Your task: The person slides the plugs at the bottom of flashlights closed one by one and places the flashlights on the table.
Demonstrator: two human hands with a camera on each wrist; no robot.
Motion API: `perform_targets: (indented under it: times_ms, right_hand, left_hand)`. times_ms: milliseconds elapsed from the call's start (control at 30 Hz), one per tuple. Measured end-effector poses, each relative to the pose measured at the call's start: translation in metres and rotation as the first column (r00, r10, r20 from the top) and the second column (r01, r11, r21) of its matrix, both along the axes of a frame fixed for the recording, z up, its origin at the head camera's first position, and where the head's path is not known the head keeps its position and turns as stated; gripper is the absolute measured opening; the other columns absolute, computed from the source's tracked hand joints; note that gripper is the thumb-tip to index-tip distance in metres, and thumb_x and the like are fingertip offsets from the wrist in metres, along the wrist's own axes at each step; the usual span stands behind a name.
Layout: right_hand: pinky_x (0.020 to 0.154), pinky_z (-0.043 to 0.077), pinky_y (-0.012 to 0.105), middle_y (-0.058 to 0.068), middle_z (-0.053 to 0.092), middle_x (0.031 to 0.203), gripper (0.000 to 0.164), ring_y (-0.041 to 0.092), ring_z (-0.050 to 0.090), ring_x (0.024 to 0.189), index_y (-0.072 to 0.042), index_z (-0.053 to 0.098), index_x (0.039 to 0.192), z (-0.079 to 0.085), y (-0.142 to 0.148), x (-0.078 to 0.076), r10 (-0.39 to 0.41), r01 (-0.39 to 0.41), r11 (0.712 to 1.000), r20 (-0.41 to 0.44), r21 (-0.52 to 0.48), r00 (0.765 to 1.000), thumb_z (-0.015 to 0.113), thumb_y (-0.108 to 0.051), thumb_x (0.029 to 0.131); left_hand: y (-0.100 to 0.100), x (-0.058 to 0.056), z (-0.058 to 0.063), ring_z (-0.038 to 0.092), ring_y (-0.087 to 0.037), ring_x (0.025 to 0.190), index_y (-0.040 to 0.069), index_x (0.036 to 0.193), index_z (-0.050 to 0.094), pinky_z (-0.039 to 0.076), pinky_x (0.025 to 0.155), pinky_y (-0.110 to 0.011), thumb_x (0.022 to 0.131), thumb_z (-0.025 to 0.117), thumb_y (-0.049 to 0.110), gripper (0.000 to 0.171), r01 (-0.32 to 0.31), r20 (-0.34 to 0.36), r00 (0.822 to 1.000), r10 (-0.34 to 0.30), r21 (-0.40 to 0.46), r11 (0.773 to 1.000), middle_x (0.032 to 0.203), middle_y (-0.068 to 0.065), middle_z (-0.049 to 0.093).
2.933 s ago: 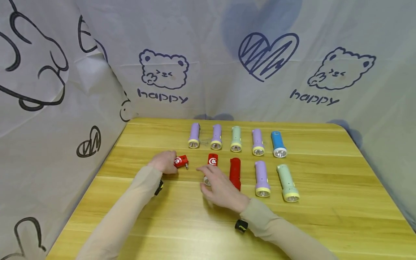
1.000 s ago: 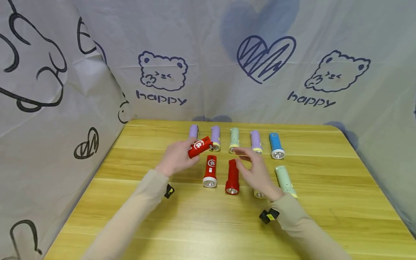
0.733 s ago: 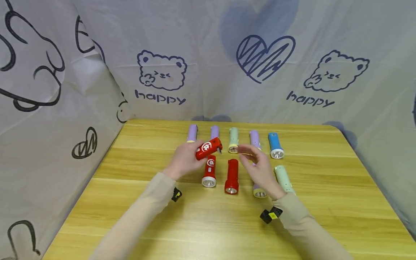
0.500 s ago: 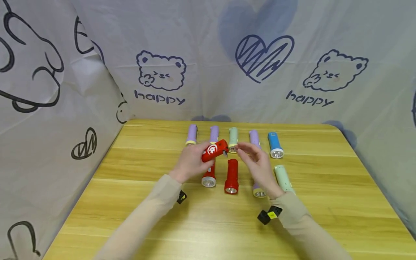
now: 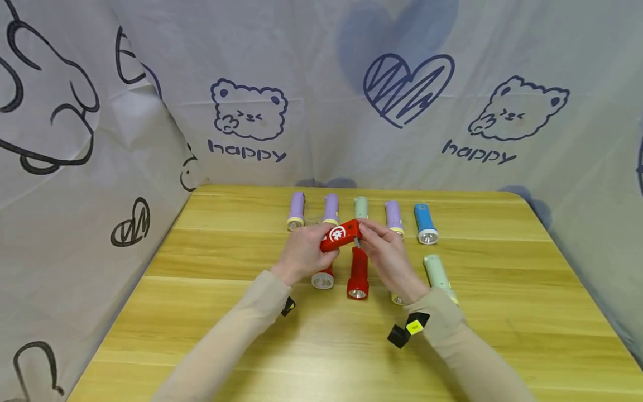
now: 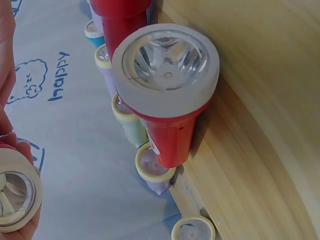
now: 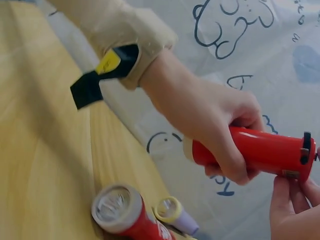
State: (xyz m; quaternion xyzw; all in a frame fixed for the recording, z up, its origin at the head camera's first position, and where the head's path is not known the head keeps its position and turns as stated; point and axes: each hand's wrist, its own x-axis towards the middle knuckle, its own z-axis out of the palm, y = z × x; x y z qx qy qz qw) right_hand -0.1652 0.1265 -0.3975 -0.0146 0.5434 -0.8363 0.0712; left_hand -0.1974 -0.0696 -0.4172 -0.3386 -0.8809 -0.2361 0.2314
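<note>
My left hand [image 5: 303,251] grips a red flashlight [image 5: 340,235] with a white emblem, held tilted above the table. Metal prongs [image 5: 357,242] stick out near its tail end. At that end, the fingers of my right hand [image 5: 389,254] pinch the tail, seen also at lower right in the right wrist view. A white-rimmed red flashlight [image 6: 167,75] lies below my left hand, partly hidden in the head view. Beside it rests an all-red flashlight [image 5: 358,276]. My right hand covers most of a purple flashlight [image 5: 398,300].
Along the back of the wooden table [image 5: 301,346] lie purple flashlights [image 5: 297,207], a green one [image 5: 361,206] and a blue one [image 5: 424,220]. Another green flashlight [image 5: 438,273] sits right of my right hand. White cloth [image 5: 326,111] with drawings hangs behind and at the sides.
My left hand picked the red flashlight up from the left of the table and carried it rightward. My right hand moved right, then came in to meet its tail end.
</note>
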Motion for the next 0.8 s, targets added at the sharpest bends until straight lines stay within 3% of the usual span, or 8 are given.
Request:
perform_targets:
  times_ms: [333, 800]
  right_hand:
    - [0.089, 0.049, 0.019, -0.006, 0.069, 0.106, 0.030, 0.007, 0.059, 0.095, -0.020, 0.073, 0.101, -0.004, -0.002, 0.002, 0.002, 0.018, 0.986, 0.123, -0.163, 0.992, 0.048, -0.005, 0.105]
    - [0.093, 0.048, 0.019, -0.007, 0.071, 0.105, 0.041, 0.005, 0.061, 0.098, -0.020, 0.078, 0.100, -0.015, -0.007, 0.005, 0.056, -0.032, 0.957, 0.075, -0.289, 0.996, 0.040, -0.005, 0.107]
  left_hand:
    - [0.003, 0.001, -0.002, 0.066, -0.017, 0.067, 0.004, 0.096, 0.066, 0.056, 0.062, -0.030, 0.075, 0.077, 0.007, 0.024, 0.037, 0.073, 0.997, -0.041, 0.050, 0.998, 0.081, -0.007, 0.073]
    - [0.003, 0.002, -0.005, 0.067, -0.017, 0.066, 0.004, 0.093, 0.065, 0.056, 0.062, -0.030, 0.072, 0.077, 0.006, 0.024, 0.062, 0.030, 0.997, -0.065, 0.090, 0.994, 0.080, -0.006, 0.073]
